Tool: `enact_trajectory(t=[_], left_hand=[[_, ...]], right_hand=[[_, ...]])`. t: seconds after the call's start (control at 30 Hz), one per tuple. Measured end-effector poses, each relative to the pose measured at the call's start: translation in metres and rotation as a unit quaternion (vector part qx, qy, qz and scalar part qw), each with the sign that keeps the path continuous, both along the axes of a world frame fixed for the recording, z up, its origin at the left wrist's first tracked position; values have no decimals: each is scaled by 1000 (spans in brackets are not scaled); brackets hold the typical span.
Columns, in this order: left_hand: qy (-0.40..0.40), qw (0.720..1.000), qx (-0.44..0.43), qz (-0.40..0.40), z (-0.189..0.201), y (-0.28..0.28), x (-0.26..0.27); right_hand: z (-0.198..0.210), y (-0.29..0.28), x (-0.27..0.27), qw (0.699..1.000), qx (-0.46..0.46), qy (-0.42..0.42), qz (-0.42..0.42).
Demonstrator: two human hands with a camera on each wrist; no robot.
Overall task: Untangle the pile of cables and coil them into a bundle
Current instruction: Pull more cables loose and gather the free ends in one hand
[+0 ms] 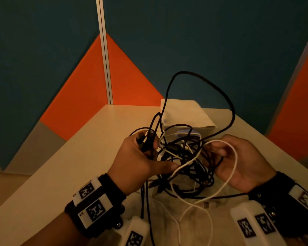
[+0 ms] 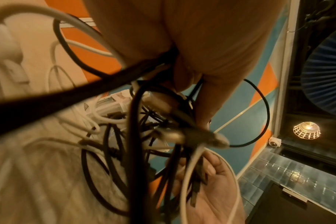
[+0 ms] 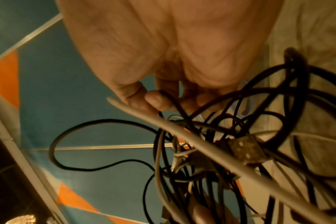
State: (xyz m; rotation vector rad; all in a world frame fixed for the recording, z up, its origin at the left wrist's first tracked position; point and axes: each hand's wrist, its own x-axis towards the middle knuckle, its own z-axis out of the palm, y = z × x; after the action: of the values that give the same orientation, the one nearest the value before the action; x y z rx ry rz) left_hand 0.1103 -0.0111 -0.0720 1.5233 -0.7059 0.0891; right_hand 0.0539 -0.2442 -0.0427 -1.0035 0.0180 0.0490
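A tangle of black and white cables [image 1: 183, 157] hangs in the air between my two hands, above the table. My left hand [image 1: 142, 157] grips a bunch of black cable ends and plugs in its curled fingers, thumb stretched toward the tangle. My right hand [image 1: 238, 157] holds a white cable [image 1: 233, 151] and black strands in its curled fingers. A long black loop [image 1: 203, 80] rises high above the knot. In the left wrist view the tangle [image 2: 144, 136] hangs below my left hand [image 2: 192, 68]. The right wrist view shows my right hand [image 3: 153, 94] pinching a black strand beside the white cable [image 3: 201, 145].
A folded white paper bag [image 1: 185, 112] lies on the pale table [image 1: 78, 157] behind the cables. Blue and orange partition walls [image 1: 132, 77] close the corner behind. Loose cable ends trail down over my light shirt [image 1: 194, 219].
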Motion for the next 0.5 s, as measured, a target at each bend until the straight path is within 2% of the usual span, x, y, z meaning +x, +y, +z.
enact_trajectory(t=[0.13, 0.27, 0.4, 0.5], left_hand=[[8, 1000, 0, -5, 0, 1, 0], [-4, 1000, 16, -9, -1, 0, -1], [5, 1000, 9, -11, -1, 0, -2], [8, 1000, 15, -8, 0, -1, -2]], right_hand=[[1, -1, -4, 997, -63, 37, 18], [1, 4, -9, 968, -235, 63, 56], [0, 7, -12, 973, -213, 30, 86], [4, 5, -9, 983, -174, 21, 49]])
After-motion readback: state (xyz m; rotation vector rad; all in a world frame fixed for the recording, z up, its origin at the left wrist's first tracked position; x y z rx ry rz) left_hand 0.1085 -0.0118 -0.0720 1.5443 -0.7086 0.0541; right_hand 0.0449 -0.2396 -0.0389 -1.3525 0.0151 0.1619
